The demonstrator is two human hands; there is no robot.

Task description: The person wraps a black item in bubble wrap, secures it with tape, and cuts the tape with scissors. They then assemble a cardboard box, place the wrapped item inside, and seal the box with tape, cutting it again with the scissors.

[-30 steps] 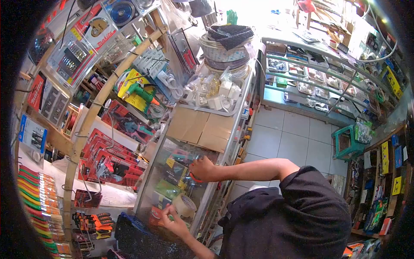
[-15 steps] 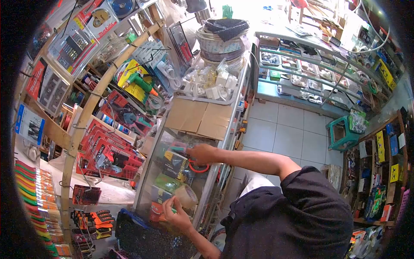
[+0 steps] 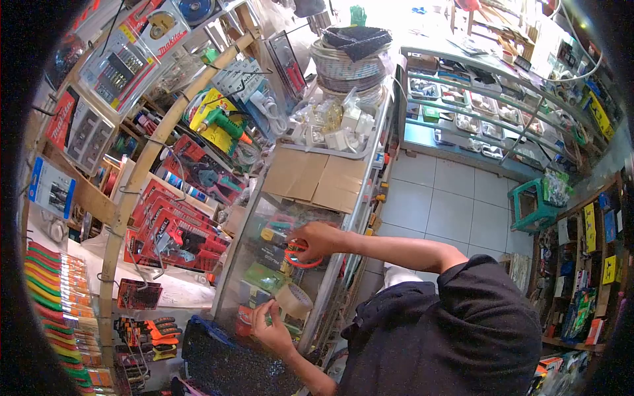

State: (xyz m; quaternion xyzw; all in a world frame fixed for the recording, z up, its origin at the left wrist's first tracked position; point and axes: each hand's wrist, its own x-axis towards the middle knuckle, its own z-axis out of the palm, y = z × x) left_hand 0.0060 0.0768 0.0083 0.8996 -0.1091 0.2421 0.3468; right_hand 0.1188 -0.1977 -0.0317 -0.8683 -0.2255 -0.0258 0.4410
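My right hand (image 3: 318,239) reaches over the glass counter (image 3: 231,264), its fingers bent downward and their tips partly hidden. Below it shows a red-orange ring (image 3: 305,264), and a yellow-and-black item (image 3: 269,235) lies just past the fingertips. I cannot tell what those fingers hold. Lower down, my left hand (image 3: 269,328) is raised with thumb and fingers apart, close beside a roll of clear tan tape (image 3: 294,300). Between the hands are a dark printed box (image 3: 267,254) and a green packet (image 3: 263,277).
Flattened cardboard (image 3: 316,179) covers the counter's far part, near a tray of small packaged parts (image 3: 333,129) and coiled cable (image 3: 349,69). Hanging tool packs (image 3: 168,231) and paintbrushes (image 3: 59,310) line the left. A green stool (image 3: 531,204) stands on the tiled floor.
The view has shifted slightly, so the scene sits further right. My right hand has moved back from the teal-and-red item to above the red-orange ring. The left hand stays beside the tape.
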